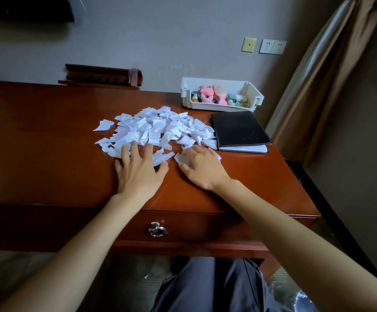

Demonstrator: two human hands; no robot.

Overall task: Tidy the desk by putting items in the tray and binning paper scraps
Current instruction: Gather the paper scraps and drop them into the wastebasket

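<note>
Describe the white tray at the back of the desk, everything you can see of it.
The white tray looks like moulded plastic: a shallow rectangular bin with a low front wall, taller back and side walls, and a lip at each end. It sits upright near the back right of the wooden desk, close to the wall and just behind the black folder. Inside are pink plush toys, a brush-like item and small green and white things. Neither hand touches it.
</note>
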